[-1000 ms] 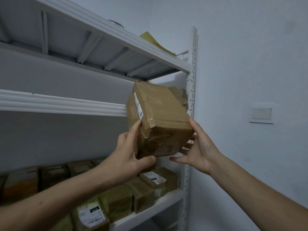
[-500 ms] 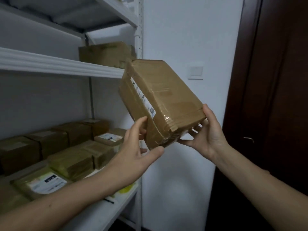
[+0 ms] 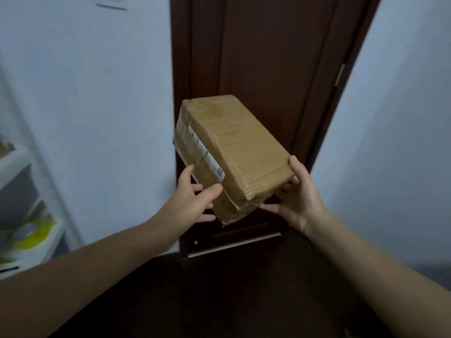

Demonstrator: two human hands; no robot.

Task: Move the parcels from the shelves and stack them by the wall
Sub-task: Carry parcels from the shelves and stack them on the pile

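A brown taped cardboard parcel (image 3: 231, 152) with a white label strip on its left side hangs tilted in the air in front of a dark door. My left hand (image 3: 192, 198) grips its lower left side, thumb along the near edge. My right hand (image 3: 296, 198) holds its lower right corner, thumb up the side and fingers underneath. The shelves have slid almost out of view at the far left.
A dark brown door (image 3: 263, 69) with a metal strip near its foot fills the middle. White walls (image 3: 97, 93) flank it on both sides. A blurred white shelf unit (image 3: 19, 186) with yellow-and-white items stands at the left edge. The floor below is dark.
My view has swung right, from the shelves to the door. The parcel has come off the upper shelf and moved right and down, still held in both hands.
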